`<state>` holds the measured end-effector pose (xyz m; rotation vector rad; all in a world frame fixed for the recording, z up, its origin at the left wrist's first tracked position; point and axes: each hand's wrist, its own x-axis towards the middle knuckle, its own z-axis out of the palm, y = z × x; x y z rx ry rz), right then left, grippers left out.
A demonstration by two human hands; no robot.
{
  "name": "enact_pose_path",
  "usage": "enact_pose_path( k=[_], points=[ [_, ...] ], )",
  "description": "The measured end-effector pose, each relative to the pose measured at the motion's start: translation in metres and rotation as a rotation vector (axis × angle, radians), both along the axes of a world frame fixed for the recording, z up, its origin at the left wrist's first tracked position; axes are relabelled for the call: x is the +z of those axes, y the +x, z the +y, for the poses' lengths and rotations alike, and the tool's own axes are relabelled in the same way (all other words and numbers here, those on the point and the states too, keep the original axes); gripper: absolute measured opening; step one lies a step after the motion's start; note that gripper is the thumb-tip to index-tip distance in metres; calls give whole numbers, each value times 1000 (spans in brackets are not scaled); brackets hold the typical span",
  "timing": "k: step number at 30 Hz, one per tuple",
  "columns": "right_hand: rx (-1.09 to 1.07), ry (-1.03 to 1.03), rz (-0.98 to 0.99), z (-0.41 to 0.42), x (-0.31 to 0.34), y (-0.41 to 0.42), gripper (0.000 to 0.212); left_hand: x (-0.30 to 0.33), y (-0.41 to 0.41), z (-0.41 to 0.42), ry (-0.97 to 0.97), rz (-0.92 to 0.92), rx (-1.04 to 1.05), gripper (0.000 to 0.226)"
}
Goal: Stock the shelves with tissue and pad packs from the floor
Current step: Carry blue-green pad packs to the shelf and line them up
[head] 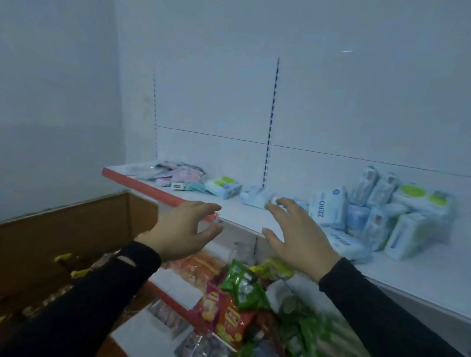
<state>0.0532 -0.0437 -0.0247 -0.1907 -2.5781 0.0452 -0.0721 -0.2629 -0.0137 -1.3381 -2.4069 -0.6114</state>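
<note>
At far left a brown floor [37, 246] meets a pale wall, with a few yellow clips [63, 257] lying on it; above it the white top shelf [242, 213] juts out with a red front edge; at its left end lies a loose heap of small pink and grey pad packs [172, 171], then a white pack with a green label [223, 187], then a crumpled pale blue tissue pack [255, 196] at the foot of the slotted upright [271, 118]; the left hand [182, 230] hovers in front of the shelf edge, fingers spread and relaxed, grasping nothing; the right hand [299, 235] reaches over the shelf beside it, fingers likewise loose and empty, its tips just near the blue tissue pack but whether they touch it I cannot tell; both arms wear dark sleeves; further right stands a white ZERO pack [328, 208], another lying flat in front of it, and then a crowded cluster of upright tissue packs [390, 214] leaning on each other; below the hands, a lower shelf holds green, red and orange snack bags [235, 298] piled untidily.
</note>
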Motion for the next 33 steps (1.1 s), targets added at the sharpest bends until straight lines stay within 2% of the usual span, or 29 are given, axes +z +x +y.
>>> enact_pose_path(
  k=[9, 17, 22, 25, 30, 31, 33],
  points=[
    [-43, -47, -129, 103, 5, -50, 53, -8, -65, 123, -49, -37, 16, 48],
    [-60, -130, -248, 131, 10, -161, 55, -13, -175, 171, -90, -97, 137, 46],
    [-100, -158, -265, 139, -2, -234, 56, -17, -257, 197, -203, -91, 212, 52],
    [-159, -171, -340, 147, -13, -267, 65, -17, -298, 212, -231, -105, 262, 58],
    [-187, -178, -456, 163, -20, -298, 96, -25, -326, 236, -318, -115, 287, 66],
    [-186, -158, -462, 164, -19, -302, 96, -24, -328, 239, -307, -106, 271, 66],
    [-174, -146, -416, 166, -18, -308, 80, -18, -329, 242, -273, -84, 239, 68]
  ],
)
